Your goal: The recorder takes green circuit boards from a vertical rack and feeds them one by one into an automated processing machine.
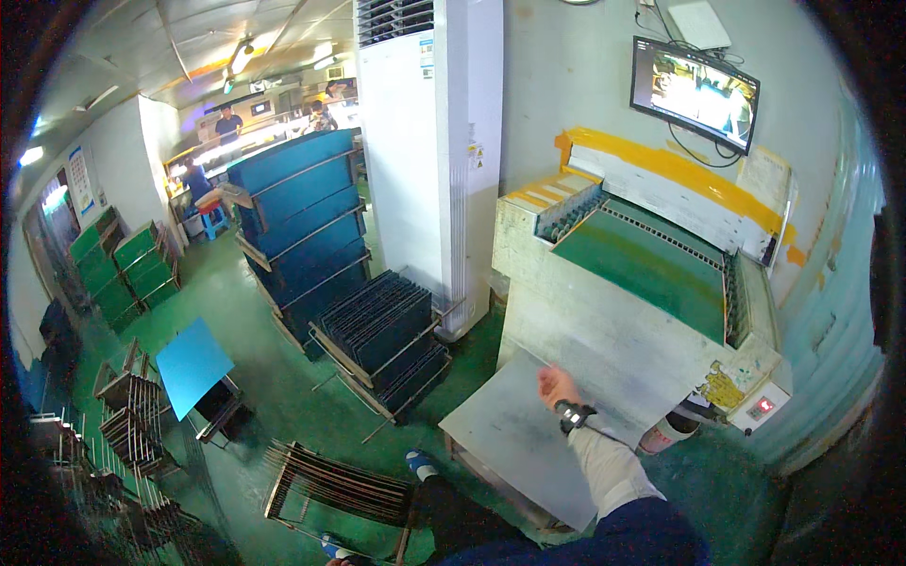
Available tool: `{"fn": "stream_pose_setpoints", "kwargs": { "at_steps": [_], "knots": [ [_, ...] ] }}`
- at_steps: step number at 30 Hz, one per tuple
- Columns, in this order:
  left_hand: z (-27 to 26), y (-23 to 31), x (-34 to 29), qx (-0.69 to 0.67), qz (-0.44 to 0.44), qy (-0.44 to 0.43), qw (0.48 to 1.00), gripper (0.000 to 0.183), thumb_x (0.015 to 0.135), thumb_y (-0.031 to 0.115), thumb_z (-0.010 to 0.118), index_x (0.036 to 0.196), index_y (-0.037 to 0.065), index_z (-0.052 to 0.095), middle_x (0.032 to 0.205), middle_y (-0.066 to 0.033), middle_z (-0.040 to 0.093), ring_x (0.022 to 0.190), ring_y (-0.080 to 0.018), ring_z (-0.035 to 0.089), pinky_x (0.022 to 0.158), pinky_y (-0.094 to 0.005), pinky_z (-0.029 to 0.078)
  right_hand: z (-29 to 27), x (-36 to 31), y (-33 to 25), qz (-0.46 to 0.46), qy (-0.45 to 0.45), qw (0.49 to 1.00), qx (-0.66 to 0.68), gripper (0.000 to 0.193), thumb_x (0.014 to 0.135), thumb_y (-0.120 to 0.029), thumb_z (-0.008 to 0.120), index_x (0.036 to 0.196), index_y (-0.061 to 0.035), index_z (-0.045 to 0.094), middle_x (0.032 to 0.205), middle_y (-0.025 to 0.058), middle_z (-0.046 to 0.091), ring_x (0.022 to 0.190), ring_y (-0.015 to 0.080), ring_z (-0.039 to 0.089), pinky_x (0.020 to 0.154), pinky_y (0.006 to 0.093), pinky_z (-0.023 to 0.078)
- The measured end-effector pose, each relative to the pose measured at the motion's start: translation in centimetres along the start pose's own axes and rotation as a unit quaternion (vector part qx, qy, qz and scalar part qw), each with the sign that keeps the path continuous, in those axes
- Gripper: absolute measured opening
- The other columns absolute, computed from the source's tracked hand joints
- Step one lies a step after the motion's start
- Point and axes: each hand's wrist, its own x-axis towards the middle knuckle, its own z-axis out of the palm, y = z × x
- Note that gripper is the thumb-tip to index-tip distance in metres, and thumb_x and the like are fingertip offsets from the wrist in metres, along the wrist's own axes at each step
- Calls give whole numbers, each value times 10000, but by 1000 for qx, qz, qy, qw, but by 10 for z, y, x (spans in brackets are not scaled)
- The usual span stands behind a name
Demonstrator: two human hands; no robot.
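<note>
My right hand, with a dark watch on its wrist, reaches over a pale grey sheet on a low table in front of the machine. Its fingers look curled; whatever they hold, if anything, is hidden. The white machine has a green panel lying on its sloping top between rows of rollers. At the lower edge, a small skin-coloured bit, perhaps my left hand, shows beside my shoe; its fingers cannot be made out. Near it stands a slatted rack on the floor.
Blue panels rise in a tall stack of racks, with a rack of dark boards before it. A bright blue panel lies among racks at left. Green stacks stand behind. A wall screen hangs above; people work far back.
</note>
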Motion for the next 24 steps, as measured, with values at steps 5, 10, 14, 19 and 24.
{"fn": "stream_pose_setpoints", "kwargs": {
  "at_steps": [5,10,14,19,24],
  "knots": [
    [4,9,-10,84,-68,-7,994,255,833,94,500,1033,-59,541,982,-108,579,886,-219,541,716,-337,467,7,-12,92,69,-112,974,-184,246,811,-292,540,775,-52,579,669,58,584,573,156,534,530,264,429],
    [-29,-2,10,36,-22,-128,991,328,825,111,520,1117,-38,492,1112,-144,527,996,-249,511,811,-329,442,22,-41,172,228,-135,953,-149,200,813,-248,538,793,-55,586,709,44,597,609,134,547,546,249,451],
    [-11,7,-20,40,-14,-113,993,352,824,151,530,1129,-20,491,1120,-143,527,1010,-255,509,837,-351,433,28,-68,210,339,-108,915,-190,197,812,-260,536,808,-67,574,697,24,578,542,127,519,477,260,409],
    [4,25,-68,90,-16,-71,993,444,801,221,578,1173,12,456,1089,-131,545,972,-241,530,821,-368,440,38,-87,241,415,-141,871,-222,209,806,-255,570,906,-73,586,786,25,602,637,115,549,589,244,471],
    [-3,18,-65,82,37,-86,992,466,790,230,595,1183,30,442,1035,-123,575,876,-241,563,756,-363,464,44,-89,263,474,-157,828,-255,212,827,-254,552,931,-70,573,807,21,599,607,109,545,572,253,480]
  ]
}}
